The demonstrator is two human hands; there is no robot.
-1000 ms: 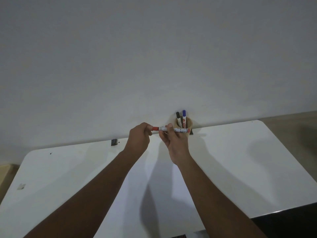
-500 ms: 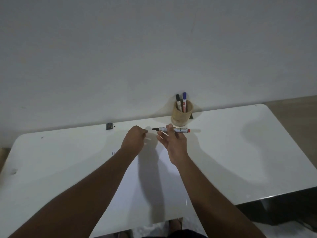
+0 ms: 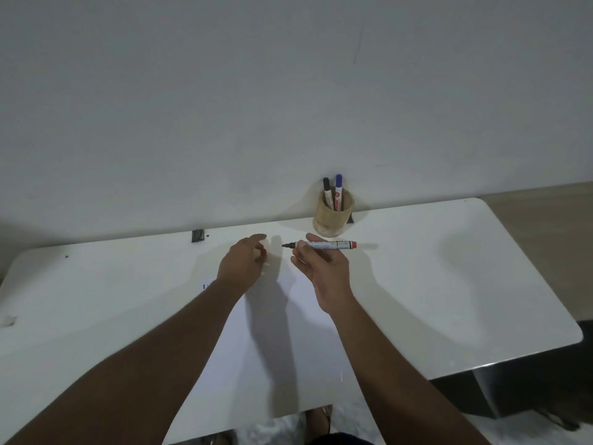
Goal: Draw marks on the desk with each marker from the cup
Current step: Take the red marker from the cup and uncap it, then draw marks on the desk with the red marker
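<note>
My right hand (image 3: 324, 268) holds a red marker (image 3: 324, 244) level above the white desk (image 3: 449, 284). Its cap is off and its dark tip points left. My left hand (image 3: 244, 261) hovers just left of the tip, fingers curled, with a bit of the red cap (image 3: 264, 252) showing between them. A round wooden cup (image 3: 333, 220) stands at the desk's back edge, just behind the marker. Upright in it are a black marker (image 3: 327, 187) and a blue marker (image 3: 338, 186). Short blue marks (image 3: 205, 286) show on the desk beside my left wrist.
A paler sheet-like area (image 3: 276, 332) lies on the desk between my forearms. A small black clip (image 3: 197, 235) sits at the back edge by the grey wall. The desk's rounded right corner (image 3: 574, 335) drops to a dark floor; a chip (image 3: 8, 321) marks the left edge.
My left hand pulled the red cap off the marker and drew away to the left. Both hands came down and toward me, away from the cup, and the view tilted down.
</note>
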